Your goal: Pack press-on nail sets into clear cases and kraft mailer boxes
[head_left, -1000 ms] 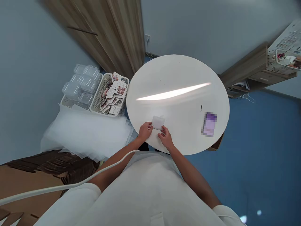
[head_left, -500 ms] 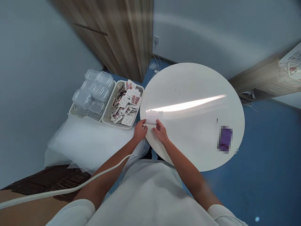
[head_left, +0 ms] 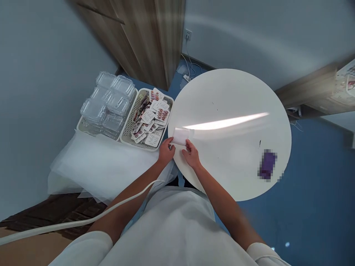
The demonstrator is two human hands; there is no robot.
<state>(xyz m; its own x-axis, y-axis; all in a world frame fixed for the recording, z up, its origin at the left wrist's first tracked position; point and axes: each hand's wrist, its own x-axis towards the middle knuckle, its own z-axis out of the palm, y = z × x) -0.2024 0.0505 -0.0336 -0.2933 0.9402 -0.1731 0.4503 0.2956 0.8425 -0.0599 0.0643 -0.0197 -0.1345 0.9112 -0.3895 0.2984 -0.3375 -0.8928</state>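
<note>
A small, flat, whitish rectangular packet (head_left: 181,136) is at the near left part of the round white table (head_left: 235,162), with what looks like a clear flap at its right end. My left hand (head_left: 166,152) grips its lower left corner, fingers bent and thumb close by. At the lower right corner, my right hand (head_left: 191,153) pinches the edge with its fingertips. What the packet contains cannot be made out.
Left of the table stands a white basket (head_left: 126,137) of printed cards (head_left: 148,116), beside another basket holding clear plastic boxes (head_left: 95,110). White translucent sheets (head_left: 105,159) lie in front. A pixelated purple item (head_left: 267,165) rests at the table's right.
The camera view has shifted slightly. The packet now sits a little more tilted, with both hands still at its near corners.
</note>
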